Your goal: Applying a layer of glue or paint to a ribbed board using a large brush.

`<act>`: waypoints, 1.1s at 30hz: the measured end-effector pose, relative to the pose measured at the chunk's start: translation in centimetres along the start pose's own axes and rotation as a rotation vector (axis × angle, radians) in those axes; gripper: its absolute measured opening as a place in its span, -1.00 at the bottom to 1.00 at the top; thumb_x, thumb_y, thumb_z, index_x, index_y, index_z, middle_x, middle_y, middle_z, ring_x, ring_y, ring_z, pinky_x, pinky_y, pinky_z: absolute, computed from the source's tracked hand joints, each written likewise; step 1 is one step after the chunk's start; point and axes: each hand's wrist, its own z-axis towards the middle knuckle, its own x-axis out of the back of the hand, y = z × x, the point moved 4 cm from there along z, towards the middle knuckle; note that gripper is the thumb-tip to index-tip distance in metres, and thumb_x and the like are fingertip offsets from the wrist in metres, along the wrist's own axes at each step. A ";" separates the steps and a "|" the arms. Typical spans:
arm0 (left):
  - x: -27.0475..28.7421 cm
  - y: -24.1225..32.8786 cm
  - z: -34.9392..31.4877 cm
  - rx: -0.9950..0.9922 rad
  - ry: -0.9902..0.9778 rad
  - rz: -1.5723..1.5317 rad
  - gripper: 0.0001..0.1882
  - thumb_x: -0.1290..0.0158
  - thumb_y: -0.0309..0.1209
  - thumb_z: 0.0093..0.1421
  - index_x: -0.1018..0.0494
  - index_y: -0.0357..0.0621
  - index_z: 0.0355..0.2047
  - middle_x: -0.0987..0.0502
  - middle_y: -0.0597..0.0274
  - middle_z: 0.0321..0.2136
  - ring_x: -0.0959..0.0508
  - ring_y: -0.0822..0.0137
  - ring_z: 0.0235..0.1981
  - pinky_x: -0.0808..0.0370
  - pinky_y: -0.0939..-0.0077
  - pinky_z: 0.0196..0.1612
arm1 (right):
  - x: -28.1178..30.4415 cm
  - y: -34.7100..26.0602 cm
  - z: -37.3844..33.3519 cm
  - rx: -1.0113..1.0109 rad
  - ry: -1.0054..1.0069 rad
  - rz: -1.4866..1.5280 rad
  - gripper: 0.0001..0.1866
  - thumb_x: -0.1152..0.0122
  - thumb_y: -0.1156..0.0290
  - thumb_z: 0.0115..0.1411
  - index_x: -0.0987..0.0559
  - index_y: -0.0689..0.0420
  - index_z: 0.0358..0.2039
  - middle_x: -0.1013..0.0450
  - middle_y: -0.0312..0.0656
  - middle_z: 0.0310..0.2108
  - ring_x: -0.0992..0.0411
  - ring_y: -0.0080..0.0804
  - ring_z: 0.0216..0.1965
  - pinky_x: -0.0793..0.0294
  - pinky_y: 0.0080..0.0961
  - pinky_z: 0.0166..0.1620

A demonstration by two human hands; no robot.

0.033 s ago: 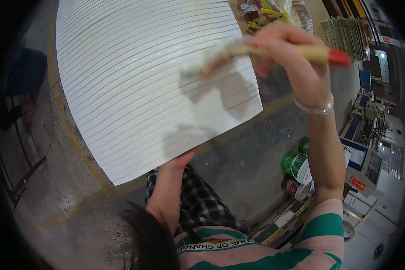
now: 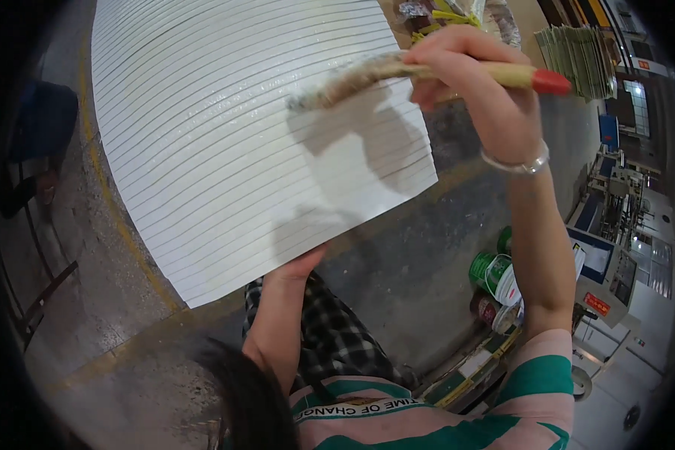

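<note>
A wooden-handled brush (image 2: pixel 510 75) with a red handle end is gripped in my right hand (image 2: pixel 472 71), its fingers closed round the handle. The shaggy bristles (image 2: pixel 345 84) reach down-left to the white sheets (image 2: pixel 202 195), with the tip at or just over them; contact is hard to tell. These sheets overlap in narrow steps, their edges showing as many thin lines, and wet, glossy patches shine across the middle. My left hand (image 2: pixel 306 264) is at the near edge of the sheets, its fingers hidden underneath.
Clear plastic wrap with yellow strips (image 2: pixel 450 16) lies on a brown surface beyond my right hand. Green and white buckets (image 2: pixel 493 274) stand on the floor at right. A stack of greenish sheets (image 2: pixel 575 64) and machines sit farther right. A dark blue bin (image 2: pixel 49 120) is at left.
My right hand and the brush have shifted slightly left and up over the sheets. My left hand and the sheets look unmoved.
</note>
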 end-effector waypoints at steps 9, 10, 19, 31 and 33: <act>-2.9 -0.1 0.6 -0.073 0.124 0.068 -0.59 0.10 -0.08 0.19 -0.36 -0.02 -0.04 -0.47 0.25 -0.12 -0.46 0.20 -0.10 -0.46 0.14 -0.06 | 0.3 -1.6 -6.6 -0.213 -0.056 0.038 -0.88 -0.13 0.49 0.09 -0.49 0.27 -0.53 -0.43 -0.27 -0.58 -0.37 -0.68 -0.60 -0.33 -0.73 -0.53; -2.3 0.0 0.9 -0.067 0.128 0.071 -0.59 0.10 -0.08 0.19 -0.36 -0.02 -0.04 -0.47 0.25 -0.12 -0.46 0.20 -0.10 -0.46 0.14 -0.06 | 0.3 -1.7 -5.6 -0.198 -0.002 0.063 -0.88 -0.13 0.49 0.10 -0.50 0.28 -0.52 -0.43 -0.28 -0.58 -0.38 -0.68 -0.58 -0.34 -0.72 -0.52; -4.5 0.0 1.4 0.011 -0.187 -0.048 -0.51 0.12 -0.04 0.21 -0.31 -0.02 0.05 -0.42 0.23 -0.01 -0.41 0.20 0.01 -0.42 0.15 0.02 | 0.3 -1.2 -9.8 -0.258 0.043 0.107 -0.87 -0.10 0.49 0.09 -0.50 0.28 -0.53 -0.43 -0.24 -0.56 -0.36 -0.65 -0.62 -0.35 -0.68 -0.56; -5.2 -0.1 2.2 -0.076 -0.082 0.027 -0.53 0.15 -0.07 0.24 -0.33 -0.05 0.04 -0.42 0.21 -0.01 -0.40 0.17 0.03 -0.38 0.15 0.08 | 0.8 -0.9 -10.3 -0.227 0.118 0.139 -0.82 -0.07 0.40 0.14 -0.53 0.24 -0.50 -0.46 -0.25 -0.57 -0.39 -0.62 -0.63 -0.36 -0.71 -0.57; -4.5 -0.5 2.4 -0.053 -0.045 -0.092 -0.55 0.15 -0.08 0.24 -0.34 -0.06 0.03 -0.42 0.21 -0.01 -0.42 0.19 0.01 -0.39 0.17 0.07 | 0.6 -0.7 -7.7 -0.101 0.200 0.116 -0.81 -0.08 0.39 0.14 -0.54 0.24 -0.49 -0.45 -0.26 -0.60 -0.39 -0.62 -0.63 -0.35 -0.71 -0.58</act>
